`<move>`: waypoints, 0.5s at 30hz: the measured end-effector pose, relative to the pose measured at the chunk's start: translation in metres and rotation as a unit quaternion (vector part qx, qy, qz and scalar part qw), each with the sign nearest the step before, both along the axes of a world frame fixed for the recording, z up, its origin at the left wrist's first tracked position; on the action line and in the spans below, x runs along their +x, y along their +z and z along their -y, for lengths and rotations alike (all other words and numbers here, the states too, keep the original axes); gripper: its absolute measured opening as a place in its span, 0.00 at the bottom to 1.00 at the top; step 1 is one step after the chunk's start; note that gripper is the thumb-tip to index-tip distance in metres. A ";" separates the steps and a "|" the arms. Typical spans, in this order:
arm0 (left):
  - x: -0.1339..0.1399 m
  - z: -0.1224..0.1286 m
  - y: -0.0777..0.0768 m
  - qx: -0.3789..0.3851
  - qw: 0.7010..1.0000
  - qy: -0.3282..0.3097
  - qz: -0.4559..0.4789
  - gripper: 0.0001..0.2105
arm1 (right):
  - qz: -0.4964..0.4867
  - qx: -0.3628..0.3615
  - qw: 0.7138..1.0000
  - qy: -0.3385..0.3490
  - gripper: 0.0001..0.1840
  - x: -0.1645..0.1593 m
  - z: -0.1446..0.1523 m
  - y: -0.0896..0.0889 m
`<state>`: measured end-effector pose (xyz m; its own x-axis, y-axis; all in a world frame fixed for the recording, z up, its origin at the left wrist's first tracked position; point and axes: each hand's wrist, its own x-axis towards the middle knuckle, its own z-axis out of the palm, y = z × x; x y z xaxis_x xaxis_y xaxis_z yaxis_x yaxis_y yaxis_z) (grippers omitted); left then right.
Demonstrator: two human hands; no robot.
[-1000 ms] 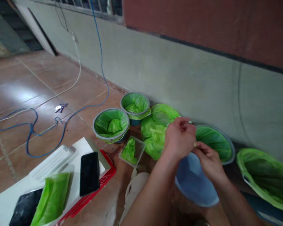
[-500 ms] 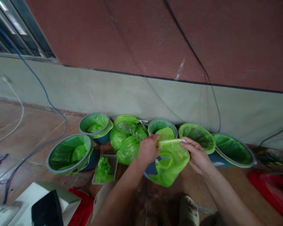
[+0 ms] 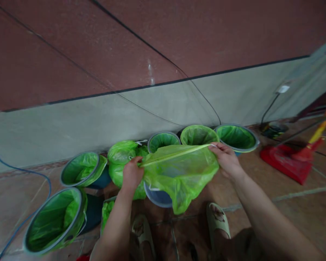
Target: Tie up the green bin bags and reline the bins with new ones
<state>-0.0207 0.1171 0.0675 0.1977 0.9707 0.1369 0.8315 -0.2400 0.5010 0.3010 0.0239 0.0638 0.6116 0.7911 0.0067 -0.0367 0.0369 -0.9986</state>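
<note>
A thin green plastic bag [image 3: 183, 172] hangs stretched between my two hands, its hemmed top edge pulled nearly straight. My left hand [image 3: 132, 174] is closed on one end of that edge. At the other end, by a bit of white drawstring, my right hand [image 3: 226, 157] pinches the hem. Below the bag is a blue bin [image 3: 160, 197], partly covered by it, with no green liner seen on its visible rim. Behind the bag stands a lined bin [image 3: 163, 139], and beside my left hand lie several knotted, full-looking green bags [image 3: 122, 152].
Lined bins stand along the wall: one pale green-lined [image 3: 199, 133], one at right [image 3: 254, 146], and two at left [image 3: 66, 170] [image 3: 29, 232]. A small container of green plastic [image 3: 105, 214] sits near my left forearm. A red dustpan [image 3: 284, 163] lies right; a blue cable [image 3: 47, 181] crosses the left floor.
My hands have moved apart, the left one going left, and the bunched bag is now spread wide between them. The view has turned right, bringing the dustpan and a wall socket into sight.
</note>
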 end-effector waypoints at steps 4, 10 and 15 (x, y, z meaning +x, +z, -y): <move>-0.013 -0.006 -0.001 -0.017 0.998 0.033 0.043 0.18 | 0.016 -0.007 0.997 -0.069 0.16 0.018 0.002 -0.007; -0.012 -0.010 -0.003 -0.008 0.979 0.035 0.198 0.15 | 0.202 -0.045 0.977 0.056 0.21 0.018 0.007 -0.024; 0.016 0.012 0.005 0.041 0.985 -0.009 0.165 0.16 | 0.461 -0.035 0.881 0.099 0.39 -0.015 0.010 -0.022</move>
